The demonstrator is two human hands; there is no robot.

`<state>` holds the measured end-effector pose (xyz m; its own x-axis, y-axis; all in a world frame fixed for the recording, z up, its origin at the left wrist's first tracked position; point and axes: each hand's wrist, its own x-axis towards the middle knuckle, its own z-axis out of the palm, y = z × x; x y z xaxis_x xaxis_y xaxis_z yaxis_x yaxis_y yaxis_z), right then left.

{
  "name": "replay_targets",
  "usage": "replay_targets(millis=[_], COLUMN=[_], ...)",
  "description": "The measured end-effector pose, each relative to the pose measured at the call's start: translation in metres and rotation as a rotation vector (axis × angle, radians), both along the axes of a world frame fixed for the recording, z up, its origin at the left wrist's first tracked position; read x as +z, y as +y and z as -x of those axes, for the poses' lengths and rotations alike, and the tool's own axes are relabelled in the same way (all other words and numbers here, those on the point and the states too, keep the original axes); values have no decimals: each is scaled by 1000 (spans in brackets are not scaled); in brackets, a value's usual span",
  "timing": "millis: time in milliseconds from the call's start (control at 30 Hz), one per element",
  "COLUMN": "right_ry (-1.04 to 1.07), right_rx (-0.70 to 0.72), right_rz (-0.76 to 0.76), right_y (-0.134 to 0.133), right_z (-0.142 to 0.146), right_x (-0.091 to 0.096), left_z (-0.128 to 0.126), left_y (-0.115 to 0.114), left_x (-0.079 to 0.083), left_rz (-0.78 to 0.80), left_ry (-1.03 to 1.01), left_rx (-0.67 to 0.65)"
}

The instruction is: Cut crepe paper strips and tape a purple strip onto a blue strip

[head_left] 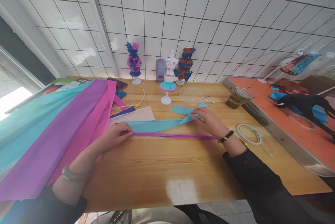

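Observation:
My left hand [120, 131] pinches the left end of a narrow purple strip [162, 135], which lies along the wooden table. Just beyond it runs a wider light blue strip [150, 126] of fabric-like sheet, its left part next to my left fingers. My right hand [209, 121] has thumb and fingers closed on the blue strip where it twists upward near its right end. The purple strip's right end passes under my right wrist. A short light blue piece [180, 109] lies flat behind the long strip.
Large blue, purple and pink sheets [65, 122] drape over the table's left side. Small stands with doll-sized outfits [134, 61] line the tiled wall, one with a blue skirt [168, 86]. At right are a tape roll [248, 135], a lidded cup [238, 98] and an orange surface [300, 129].

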<state>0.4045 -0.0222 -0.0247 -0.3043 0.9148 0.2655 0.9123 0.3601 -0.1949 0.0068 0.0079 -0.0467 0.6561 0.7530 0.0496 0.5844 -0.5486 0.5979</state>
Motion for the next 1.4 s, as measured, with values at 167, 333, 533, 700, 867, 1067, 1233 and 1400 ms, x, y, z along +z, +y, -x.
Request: replay_targets(millis=[167, 333, 533, 700, 867, 1067, 1233, 1400], right_ry=[-121, -295, -406, -441, -368, -294, -313, -241], right_rx=[180, 74, -192, -415, -584, -329, -362, -406], right_rz=[30, -10, -53, -83, -142, -155, -98, -117], right_y=[11, -3, -33, -55, -65, -68, -68, -72], right_z=[53, 28, -27, -60, -76, -59, -60, -55], right_x=[-2, -11, -28, -41, -46, -45, -51, -47], left_z=[2, 1, 2, 3, 2, 1, 1, 0], left_y=[0, -1, 0, 2, 1, -1, -2, -4], left_x=[0, 1, -1, -3, -2, 1, 0, 1], left_rz=[3, -12, 0, 10, 3, 11, 10, -27], left_ry=[16, 33, 16, -5, 18, 10, 5, 1], left_rx=[12, -5, -28, -33, -31, -33, -36, -16])
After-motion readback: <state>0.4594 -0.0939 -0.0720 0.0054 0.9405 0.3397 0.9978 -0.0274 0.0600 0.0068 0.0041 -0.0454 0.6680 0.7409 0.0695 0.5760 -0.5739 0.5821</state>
